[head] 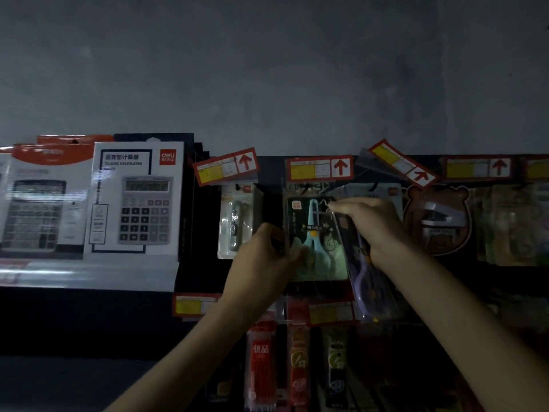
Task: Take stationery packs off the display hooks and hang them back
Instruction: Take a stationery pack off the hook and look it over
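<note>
Setting: we are looking at a dark display wall hung with stationery, under a bare grey plaster wall; the light is dim and the detail is soft.

Left hand: we are seeing its grip clenched on the left edge of a dark blister pack holding teal-handled scissors, with the thumb side lying across the card's lower left corner.

Right hand: we are seeing its fingertips pinching at the pack's top right corner, by a thin wire hook; a clear pack with a lilac tool inside is tilting beneath the palm, and we cannot tell whether this hand is holding it.

Task item: the scissors pack is sitting upright between both hands, just below a red-and-yellow price tag with an upward arrow; whether its hole is on the hook we cannot tell.

Neighbours, left: a small clear pack with a slim dark tool is hanging just beside the left hand; white boxed grey calculators are standing farther left on a shelf.

Neighbours, right: a bear-shaped card carrying a pale stapler is hanging near the right wrist.

Below: red and black refill packs are hanging between the two forearms.
</note>
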The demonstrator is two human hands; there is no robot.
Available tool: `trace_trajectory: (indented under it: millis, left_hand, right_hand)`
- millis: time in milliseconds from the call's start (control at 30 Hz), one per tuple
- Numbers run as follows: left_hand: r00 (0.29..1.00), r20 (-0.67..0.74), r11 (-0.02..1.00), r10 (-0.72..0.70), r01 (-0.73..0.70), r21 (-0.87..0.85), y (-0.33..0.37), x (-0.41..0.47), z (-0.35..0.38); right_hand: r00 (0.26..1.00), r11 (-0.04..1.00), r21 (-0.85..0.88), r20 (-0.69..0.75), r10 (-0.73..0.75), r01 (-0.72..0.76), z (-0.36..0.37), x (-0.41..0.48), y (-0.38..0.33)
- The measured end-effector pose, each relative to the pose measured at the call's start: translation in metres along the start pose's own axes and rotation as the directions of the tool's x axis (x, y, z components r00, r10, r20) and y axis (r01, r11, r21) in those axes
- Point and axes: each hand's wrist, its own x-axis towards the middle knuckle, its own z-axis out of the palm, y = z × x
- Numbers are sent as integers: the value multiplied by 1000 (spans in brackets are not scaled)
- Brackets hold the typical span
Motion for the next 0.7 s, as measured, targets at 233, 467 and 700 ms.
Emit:
trace_trajectory:
  millis: [233,467,700]
  left_hand:
    - [988,22,982,-155,156,-108,2,5,6]
    - [981,4,979,-192,192,-70,-2,11,14]
    - [974,-14,968,-226,226,108,-12,32,24]
  right_hand:
    - [988,920,-384,151,-28,85,-15,-21,1]
    - [954,690,-685,298,-28,235,-31,-56,14]
    - [939,609,-757,339,54,238,-20,-50,7]
